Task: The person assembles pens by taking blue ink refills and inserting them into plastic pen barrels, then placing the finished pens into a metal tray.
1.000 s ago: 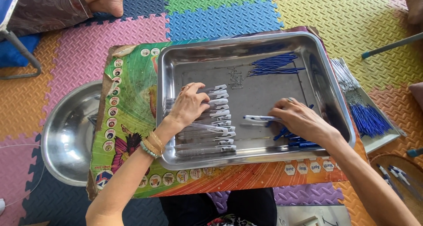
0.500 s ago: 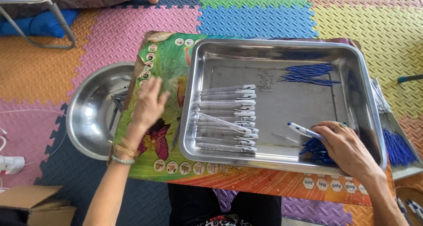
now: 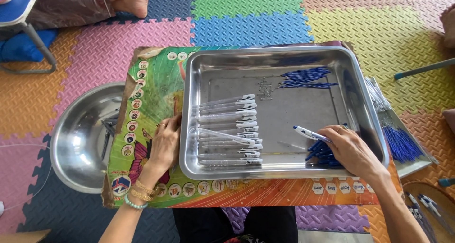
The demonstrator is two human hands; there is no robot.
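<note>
- Left hand (image 3: 163, 148) lying flat, fingers spread, gripping nothing — pressing the colourful board (image 3: 156, 96) beside the steel tray (image 3: 284, 55)
- Right hand (image 3: 348, 148) pinching a blue-and-white pen (image 3: 310, 134) over blue caps (image 3: 320, 153) inside the tray
- Farther in, finished pens (image 3: 227, 129) lying in rows

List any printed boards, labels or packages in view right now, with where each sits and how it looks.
Printed board: under the steel tray, flat rectangle, green fading to orange, butterfly picture, round badges along left and bottom edges; left hand rests on it.
Tray stamp: small dark mark on the tray floor, upper middle.
Cardboard box: bottom-left corner, brown, mostly cut off.
No screens or signs.
</note>
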